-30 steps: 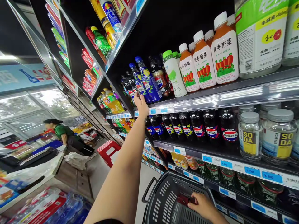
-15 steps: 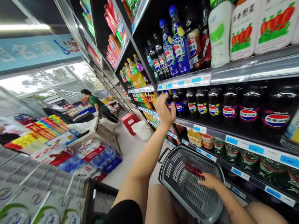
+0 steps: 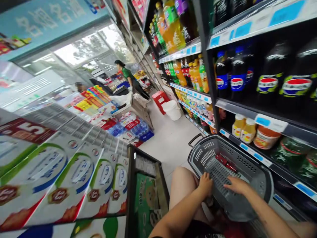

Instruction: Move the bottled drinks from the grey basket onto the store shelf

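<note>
A grey plastic shopping basket (image 3: 257,172) rests tilted on my lap, low in the head view. My left hand (image 3: 206,184) grips its near rim, fingers curled over the edge. My right hand (image 3: 236,185) lies inside on the mesh floor, fingers stretched flat, holding nothing. Small red packets (image 3: 224,161) lie in the basket just beyond my right hand. Dark Pepsi bottles (image 3: 268,82) fill the shelf above and right of the basket.
Drink shelves (image 3: 250,104) run along the right, with jars (image 3: 244,130) on the row above the basket. Stacked cartons (image 3: 61,172) stand close at left. Down the aisle are a white bucket (image 3: 172,109), a red stool (image 3: 160,100) and a person in green (image 3: 128,75).
My left hand came down from the shelf of Pepsi bottles to the basket's near rim. The view swung left and down the aisle; the basket sits closer.
</note>
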A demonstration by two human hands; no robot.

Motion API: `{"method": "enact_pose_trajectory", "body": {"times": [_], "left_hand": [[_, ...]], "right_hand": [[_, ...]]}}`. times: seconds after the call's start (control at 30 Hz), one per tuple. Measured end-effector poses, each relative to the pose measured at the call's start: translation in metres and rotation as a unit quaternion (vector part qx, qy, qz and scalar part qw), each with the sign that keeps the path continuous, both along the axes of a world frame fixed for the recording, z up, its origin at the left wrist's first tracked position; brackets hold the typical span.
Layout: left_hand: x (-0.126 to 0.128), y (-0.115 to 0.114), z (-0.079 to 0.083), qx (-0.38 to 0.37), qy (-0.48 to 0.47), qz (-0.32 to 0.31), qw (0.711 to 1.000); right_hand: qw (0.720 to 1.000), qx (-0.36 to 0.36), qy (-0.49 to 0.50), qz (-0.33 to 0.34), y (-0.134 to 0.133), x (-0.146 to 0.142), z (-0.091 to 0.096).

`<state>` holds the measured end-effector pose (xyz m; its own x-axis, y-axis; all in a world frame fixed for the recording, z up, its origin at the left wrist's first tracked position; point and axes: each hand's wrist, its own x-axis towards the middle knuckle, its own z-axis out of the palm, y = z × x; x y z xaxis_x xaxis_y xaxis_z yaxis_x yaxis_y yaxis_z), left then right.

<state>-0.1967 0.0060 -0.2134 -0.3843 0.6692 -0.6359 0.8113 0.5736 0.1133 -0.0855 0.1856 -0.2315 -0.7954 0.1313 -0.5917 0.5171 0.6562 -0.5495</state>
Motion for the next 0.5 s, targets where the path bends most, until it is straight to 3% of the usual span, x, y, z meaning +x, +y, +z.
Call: {"method": "enact_pose_trajectory", "body": {"times": [0.13,0.27,0.4,0.5], "left_hand": [[-0.015,0.045,-0.024,-0.062,-0.067,0.038,0.995],[-0.018,0.077,-0.061,-0.097,-0.125,0.099,0.982],[-0.011,0.086,-0.101,-0.138,-0.181,0.172,0.959],[-0.010,0.083,-0.129,-0.134,-0.222,0.222,0.940]], "right_hand": [[0.998,0.003,-0.033,0.062,-0.003,-0.018,0.000],[0.998,-0.015,-0.009,0.059,-0.002,-0.027,0.006],[0.997,0.017,-0.063,0.046,-0.001,-0.018,0.008],[0.997,-0.001,-0.071,0.032,0.004,-0.009,0.011]]}}
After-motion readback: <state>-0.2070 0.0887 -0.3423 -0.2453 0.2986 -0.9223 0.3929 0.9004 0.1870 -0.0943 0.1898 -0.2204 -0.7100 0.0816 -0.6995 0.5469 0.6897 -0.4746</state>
